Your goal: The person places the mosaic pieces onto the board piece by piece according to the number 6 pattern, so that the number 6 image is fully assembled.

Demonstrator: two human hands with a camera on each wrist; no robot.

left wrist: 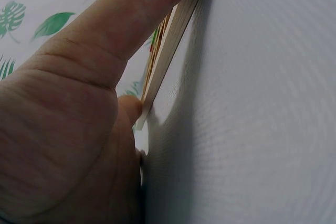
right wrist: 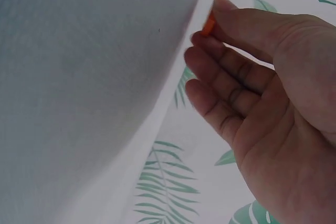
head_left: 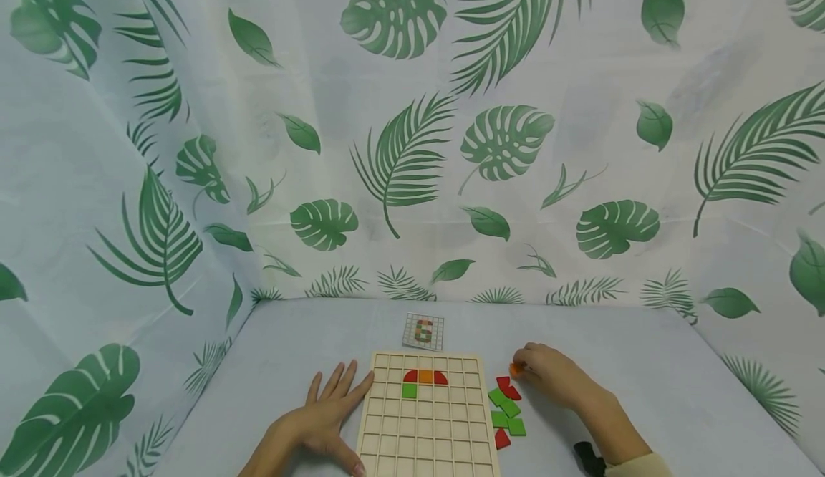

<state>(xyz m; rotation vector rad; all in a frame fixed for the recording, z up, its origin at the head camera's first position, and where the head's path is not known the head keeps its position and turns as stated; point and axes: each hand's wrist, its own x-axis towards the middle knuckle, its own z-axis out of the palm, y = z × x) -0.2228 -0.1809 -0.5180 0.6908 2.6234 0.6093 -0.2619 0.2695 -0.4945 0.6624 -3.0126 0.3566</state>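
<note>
A pale wooden grid board point(head_left: 425, 427) lies on the table in the head view. In its upper rows sit two red rounded-corner tiles point(head_left: 410, 376), with an orange square tile point(head_left: 425, 377) between them and a green square tile point(head_left: 409, 390) below the left one. My left hand point(head_left: 325, 412) is spread beside the board, thumb and index fingertips at its left edge. To the right of the board, my right hand point(head_left: 554, 377) pinches an orange tile point(right wrist: 209, 24) between thumb and forefinger, its other fingers loosely bent in the right wrist view.
Several loose green tiles point(head_left: 510, 407) and red tiles point(head_left: 502, 439) lie along the board's right side, some overlapping. Behind the board is a small card point(head_left: 423, 331) with a coloured grid pattern. Leaf-printed cloth point(head_left: 412, 262) walls the table's back and sides. A black object point(head_left: 588, 457) sits by the right forearm.
</note>
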